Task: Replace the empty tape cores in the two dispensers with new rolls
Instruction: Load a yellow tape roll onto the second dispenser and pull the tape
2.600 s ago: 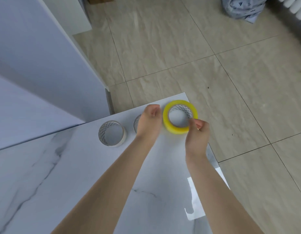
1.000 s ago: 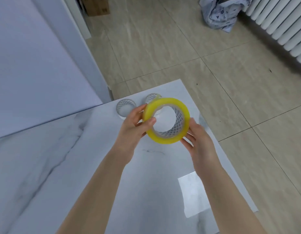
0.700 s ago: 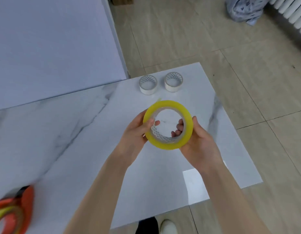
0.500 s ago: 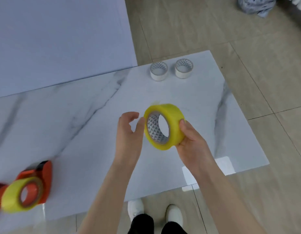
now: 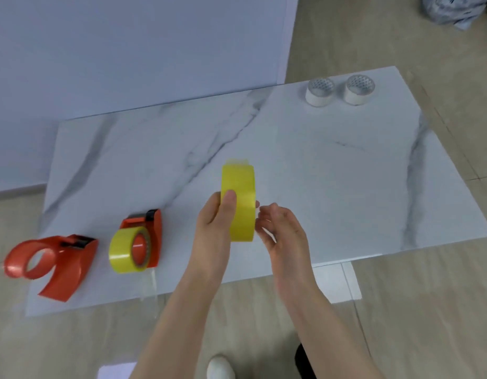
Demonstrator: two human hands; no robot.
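Note:
My left hand (image 5: 215, 231) grips a yellow tape roll (image 5: 238, 198) edge-on above the marble table (image 5: 318, 165), thumb on its outer face. My right hand (image 5: 280, 233) is beside the roll's right face with fingers spread; whether it touches the roll I cannot tell. At the table's front left stand two orange dispensers: the far-left dispenser (image 5: 52, 262) has a bare hub, and the second dispenser (image 5: 146, 236) carries a yellow roll (image 5: 124, 250). Two empty white cores (image 5: 318, 91) (image 5: 359, 88) stand at the back right.
A pale wall panel (image 5: 127, 50) rises behind the table. A strip of clear tape (image 5: 152, 283) hangs from the loaded dispenser over the front edge. Beige tiled floor (image 5: 428, 310) surrounds the table; a crumpled bag (image 5: 452, 6) lies far right, my shoe (image 5: 220, 367) below.
The roll came off the table's back right corner into both hands and was turned edge-on. The grip passed from right hand to left. The view swung left, revealing both dispensers.

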